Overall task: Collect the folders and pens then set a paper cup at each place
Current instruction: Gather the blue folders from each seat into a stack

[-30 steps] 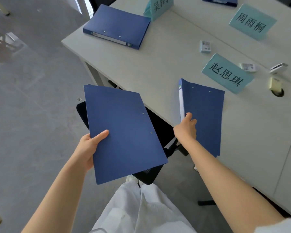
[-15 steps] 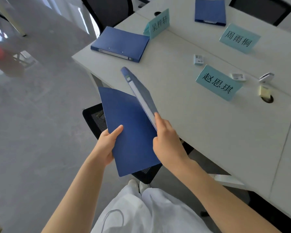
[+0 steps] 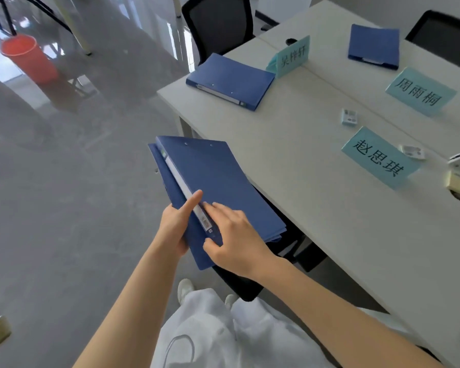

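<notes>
Two blue folders (image 3: 213, 181) lie stacked in front of me, off the table's near edge. My left hand (image 3: 177, 224) grips the stack from the left, thumb over the top folder's white spine label. My right hand (image 3: 231, 235) lies on the stack's near corner, fingers straight on the cover and thumb at the edge. A third blue folder (image 3: 231, 81) lies at the table's far left corner. A fourth blue folder (image 3: 373, 45) lies further back. No pens or paper cups are in view.
The white table (image 3: 290, 160) carries three teal name cards (image 3: 377, 158), (image 3: 420, 91), (image 3: 290, 55) and small white items (image 3: 349, 117). Black chairs stand at the far end (image 3: 218, 22) and below the stack. An orange bucket (image 3: 29, 57) stands on the grey floor, far left.
My right hand brought the second folder from the table edge over to the left and laid it on the folder in my left hand. The view has tilted up and left.
</notes>
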Available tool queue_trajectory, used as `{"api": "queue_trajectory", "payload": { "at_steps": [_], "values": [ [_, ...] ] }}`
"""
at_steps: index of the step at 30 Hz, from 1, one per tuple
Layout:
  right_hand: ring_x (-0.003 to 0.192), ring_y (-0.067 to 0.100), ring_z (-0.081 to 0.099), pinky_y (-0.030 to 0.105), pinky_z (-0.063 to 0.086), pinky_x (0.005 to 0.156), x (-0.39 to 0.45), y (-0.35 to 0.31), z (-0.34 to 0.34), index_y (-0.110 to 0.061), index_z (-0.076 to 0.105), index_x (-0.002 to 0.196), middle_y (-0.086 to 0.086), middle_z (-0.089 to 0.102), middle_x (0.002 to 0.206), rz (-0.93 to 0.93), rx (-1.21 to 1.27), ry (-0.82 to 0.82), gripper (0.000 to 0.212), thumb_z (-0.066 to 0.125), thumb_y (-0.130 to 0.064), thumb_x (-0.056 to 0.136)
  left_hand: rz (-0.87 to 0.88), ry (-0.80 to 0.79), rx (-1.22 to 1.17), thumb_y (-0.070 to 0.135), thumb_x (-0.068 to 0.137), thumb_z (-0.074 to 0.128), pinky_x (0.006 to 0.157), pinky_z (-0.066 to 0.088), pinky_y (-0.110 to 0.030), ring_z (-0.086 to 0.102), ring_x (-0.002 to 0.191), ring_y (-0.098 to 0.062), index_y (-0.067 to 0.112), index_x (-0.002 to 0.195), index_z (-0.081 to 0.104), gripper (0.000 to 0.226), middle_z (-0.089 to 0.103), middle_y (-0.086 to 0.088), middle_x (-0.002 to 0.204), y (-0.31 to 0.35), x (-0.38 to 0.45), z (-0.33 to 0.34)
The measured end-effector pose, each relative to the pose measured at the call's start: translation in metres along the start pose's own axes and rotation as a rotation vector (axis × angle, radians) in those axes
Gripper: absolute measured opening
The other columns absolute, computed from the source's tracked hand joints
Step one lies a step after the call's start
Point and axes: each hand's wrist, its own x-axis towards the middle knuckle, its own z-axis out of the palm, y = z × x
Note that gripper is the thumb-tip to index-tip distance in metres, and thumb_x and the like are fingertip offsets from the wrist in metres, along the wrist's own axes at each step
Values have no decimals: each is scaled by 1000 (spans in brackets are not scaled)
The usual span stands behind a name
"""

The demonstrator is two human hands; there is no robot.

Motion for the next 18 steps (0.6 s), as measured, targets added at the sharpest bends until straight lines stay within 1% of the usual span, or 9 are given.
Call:
{"api": "queue_trajectory", "payload": {
  "at_steps": [3,5,7,10,12,13,14,16,18],
  "values": [
    [139,14,35,28,28,114,25,-8,-3,-19,43,144,-2,44,149,-12,111,-77,54,52,-35,94,14,35,8,22,85,71,51,55,-28,73,66,-18,12,107,64,25,74,-5,85,12,13,-25],
    [131,11,44,21,34,104,46,-9,-11,-18,51,138,-4,51,141,58,221,-82,43,53,-32,97,11,41,11,21,86,68,57,57,-32,74,71,-22,12,110,64,25,75,-8,91,20,23,-46],
    [127,12,47,20,36,100,77,-7,-16,-17,52,135,-3,53,136,157,256,30,38,50,-28,98,6,38,15,23,87,66,62,57,-35,74,77,-25,12,114,62,29,75,-8,95,32,33,-71],
    [123,18,51,26,40,101,127,2,-18,-11,52,133,3,55,133,320,266,272,37,49,-22,98,5,22,17,25,90,62,54,57,-32,74,71,-22,15,112,63,24,76,-4,90,54,49,-110],
    [112,18,53,24,43,87,162,-5,-13,-9,48,134,4,54,130,430,310,315,39,49,-23,98,-5,8,29,27,90,60,54,57,-32,74,73,-23,16,113,63,25,76,-5,92,75,61,-144],
    [103,16,53,23,43,78,176,-9,-9,-10,46,134,4,54,125,486,360,297,40,49,-26,98,-9,8,31,28,90,59,55,57,-33,74,75,-24,16,113,63,26,76,-5,95,84,65,-159],
    [97,15,52,22,43,76,194,-14,-1,-12,47,132,5,56,121,541,441,259,39,49,-30,98,-18,1,35,29,90,59,57,57,-34,74,77,-25,16,114,63,27,76,-6,97,95,72,-176],
    [98,13,58,27,46,88,224,-24,14,-16,58,114,10,63,123,618,680,120,31,50,-40,96,-40,-9,27,31,91,56,59,58,-36,73,78,-26,17,112,64,27,76,-6,97,115,83,-205],
    [107,18,64,38,47,101,249,-39,29,-17,65,117,4,67,124,679,901,-16,43,50,-50,94,-54,-37,24,30,92,52,60,58,-36,73,75,-25,17,110,64,25,76,-6,93,136,96,-232]
  ]
}}
